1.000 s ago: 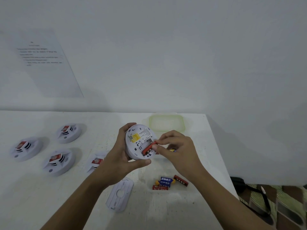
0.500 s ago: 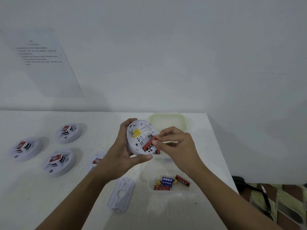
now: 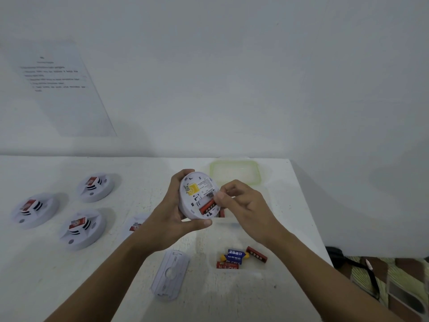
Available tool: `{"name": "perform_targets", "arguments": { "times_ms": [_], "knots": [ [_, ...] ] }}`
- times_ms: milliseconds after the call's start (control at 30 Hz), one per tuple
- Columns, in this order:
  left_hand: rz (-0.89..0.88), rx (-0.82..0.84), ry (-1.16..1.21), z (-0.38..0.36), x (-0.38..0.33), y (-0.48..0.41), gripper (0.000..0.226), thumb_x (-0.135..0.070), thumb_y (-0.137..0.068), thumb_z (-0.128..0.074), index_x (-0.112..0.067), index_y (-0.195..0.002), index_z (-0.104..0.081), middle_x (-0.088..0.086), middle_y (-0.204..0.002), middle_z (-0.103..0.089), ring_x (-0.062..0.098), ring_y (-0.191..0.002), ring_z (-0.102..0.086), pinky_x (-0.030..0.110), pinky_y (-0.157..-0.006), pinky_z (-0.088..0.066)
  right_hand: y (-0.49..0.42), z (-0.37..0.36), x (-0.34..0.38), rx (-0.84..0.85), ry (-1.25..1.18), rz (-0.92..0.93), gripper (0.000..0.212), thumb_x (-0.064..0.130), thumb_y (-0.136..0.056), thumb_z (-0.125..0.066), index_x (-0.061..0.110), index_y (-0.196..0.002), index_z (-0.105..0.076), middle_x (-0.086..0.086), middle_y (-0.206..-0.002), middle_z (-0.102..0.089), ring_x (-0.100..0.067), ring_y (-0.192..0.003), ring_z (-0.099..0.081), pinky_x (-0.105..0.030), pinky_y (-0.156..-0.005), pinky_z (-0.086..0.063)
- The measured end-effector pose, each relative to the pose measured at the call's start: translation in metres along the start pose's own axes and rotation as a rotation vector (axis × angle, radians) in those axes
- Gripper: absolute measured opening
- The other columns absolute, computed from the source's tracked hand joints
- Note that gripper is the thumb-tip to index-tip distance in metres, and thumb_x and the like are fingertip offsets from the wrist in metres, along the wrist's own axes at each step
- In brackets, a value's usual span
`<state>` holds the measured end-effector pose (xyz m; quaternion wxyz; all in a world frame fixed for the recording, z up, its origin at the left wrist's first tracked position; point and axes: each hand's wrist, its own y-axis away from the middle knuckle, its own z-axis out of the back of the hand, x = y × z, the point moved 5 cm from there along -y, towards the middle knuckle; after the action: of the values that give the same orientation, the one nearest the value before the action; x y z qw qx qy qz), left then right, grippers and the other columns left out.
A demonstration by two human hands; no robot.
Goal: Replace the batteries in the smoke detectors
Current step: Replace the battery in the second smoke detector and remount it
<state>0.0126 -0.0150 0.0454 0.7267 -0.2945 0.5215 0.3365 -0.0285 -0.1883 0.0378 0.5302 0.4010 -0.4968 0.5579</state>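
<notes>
Smoke detector (image 3: 197,194), white and round, is held up off the surface (image 3: 139,182) with its back to the camera. The left hand (image 3: 167,219) grips it around the edge, thumb beneath and fingers behind. Its back carries a yellow sticker (image 3: 193,189) and a white label of print too fine to read. A red battery (image 3: 207,207) with black lettering lies slanted in the open compartment, and the right hand (image 3: 243,205) pinches its upper end, thumb on it and the other fingers curled. Below the hands, loose batteries (image 3: 239,257) lie in a small heap on the surface, blue ones with white lettering and red ones with dark lettering, none clearly legible. Just left of them lies a white mounting plate (image 3: 170,276). Farther left sit three more detectors (image 3: 82,228) face up, each with a red tag on top, and a fourth detector (image 3: 137,225) shows partly behind the left forearm. A green-rimmed lid (image 3: 234,161) lies near the far edge, and a printed sheet (image 3: 65,94) hangs on the wall, its text blurred.
</notes>
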Motion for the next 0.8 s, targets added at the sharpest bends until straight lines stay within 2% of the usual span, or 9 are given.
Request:
{"name": "perform_targets", "arguments": {
  "times_ms": [100, 167, 233, 300, 433, 500, 567, 700, 800],
  "knots": [
    [0.003, -0.008, 0.016, 0.000, 0.001, 0.000, 0.097, 0.005, -0.074, -0.082, -0.027, -0.145, -0.024, -0.012, -0.136, -0.044, -0.004, -0.120, -0.057, 0.016, -0.083, -0.056, -0.006, 0.003, 0.004, -0.012, -0.047, -0.007, 0.025, 0.019, -0.101, -0.057, 0.013, -0.085, -0.075, -0.002, -0.098, -0.074, -0.016, -0.097, -0.073, -0.024, -0.083, -0.058],
    [0.000, -0.015, 0.016, 0.001, 0.003, 0.000, 0.095, 0.007, -0.074, -0.081, -0.027, -0.144, -0.025, -0.015, -0.135, -0.045, -0.008, -0.119, -0.056, 0.015, -0.082, -0.056, -0.011, 0.006, 0.004, -0.005, -0.112, -0.042, 0.032, 0.014, -0.104, -0.051, 0.009, -0.083, -0.074, -0.015, -0.099, -0.074, -0.024, -0.096, -0.073, -0.024, -0.084, -0.058],
    [-0.002, -0.030, 0.009, 0.003, 0.006, -0.002, 0.097, 0.006, -0.074, -0.082, -0.028, -0.145, -0.025, -0.015, -0.137, -0.044, -0.007, -0.121, -0.054, 0.016, -0.084, -0.056, -0.018, 0.009, 0.002, 0.015, -0.152, -0.064, 0.034, 0.013, -0.104, -0.050, -0.001, -0.087, -0.075, -0.017, -0.097, -0.074, -0.029, -0.094, -0.072, -0.032, -0.086, -0.060],
    [0.001, -0.044, 0.019, 0.007, 0.011, -0.002, 0.097, 0.005, -0.074, -0.082, -0.029, -0.146, -0.026, -0.016, -0.138, -0.046, -0.002, -0.125, -0.054, 0.020, -0.088, -0.056, -0.025, 0.012, -0.003, 0.011, -0.121, -0.073, 0.027, 0.014, -0.101, -0.057, 0.002, -0.086, -0.076, -0.011, -0.091, -0.075, -0.026, -0.087, -0.071, -0.035, -0.080, -0.061],
    [0.020, -0.053, 0.021, 0.015, 0.020, -0.002, 0.096, 0.001, -0.074, -0.084, -0.035, -0.144, -0.028, -0.025, -0.132, -0.050, 0.005, -0.126, -0.056, 0.025, -0.092, -0.057, -0.041, 0.025, -0.028, -0.087, 0.171, -0.148, 0.014, 0.014, -0.093, -0.068, 0.011, -0.081, -0.075, -0.001, -0.082, -0.074, -0.012, -0.070, -0.069, -0.023, -0.062, -0.054],
    [0.029, -0.049, 0.019, 0.018, 0.024, -0.002, 0.096, 0.001, -0.074, -0.084, -0.036, -0.143, -0.028, -0.025, -0.131, -0.051, 0.004, -0.126, -0.056, 0.025, -0.092, -0.056, -0.048, 0.027, -0.041, -0.019, 0.420, -0.158, 0.007, 0.015, -0.090, -0.072, 0.014, -0.084, -0.076, 0.006, -0.082, -0.072, -0.005, -0.067, -0.064, -0.010, -0.058, -0.046],
    [0.049, -0.046, 0.020, 0.020, 0.030, -0.003, 0.097, 0.000, -0.073, -0.084, -0.035, -0.144, -0.028, -0.025, -0.132, -0.051, 0.004, -0.126, -0.056, 0.025, -0.093, -0.056, -0.053, 0.022, -0.050, 0.114, 0.656, -0.160, 0.009, 0.021, -0.089, -0.075, 0.016, -0.096, -0.076, 0.008, -0.090, -0.069, 0.002, -0.069, -0.057, -0.006, -0.059, -0.041],
    [0.074, -0.042, 0.008, 0.023, 0.037, -0.007, 0.098, 0.001, -0.073, -0.084, -0.034, -0.145, -0.027, -0.027, -0.132, -0.050, -0.004, -0.123, -0.055, 0.020, -0.090, -0.056, -0.062, 0.010, -0.064, 0.317, 0.932, -0.204, 0.041, 0.039, -0.088, -0.075, 0.017, -0.122, -0.070, 0.003, -0.114, -0.067, -0.011, -0.097, -0.060, -0.024, -0.082, -0.048],
    [0.082, -0.043, 0.005, 0.024, 0.041, -0.010, 0.099, 0.000, -0.073, -0.085, -0.036, -0.145, -0.027, -0.019, -0.138, -0.047, 0.000, -0.126, -0.053, 0.020, -0.090, -0.056, -0.065, 0.004, -0.070, 0.371, 1.005, -0.208, 0.052, 0.042, -0.088, -0.074, 0.016, -0.133, -0.063, 0.000, -0.120, -0.065, -0.018, -0.108, -0.059, -0.026, -0.081, -0.041]
  ]
}}
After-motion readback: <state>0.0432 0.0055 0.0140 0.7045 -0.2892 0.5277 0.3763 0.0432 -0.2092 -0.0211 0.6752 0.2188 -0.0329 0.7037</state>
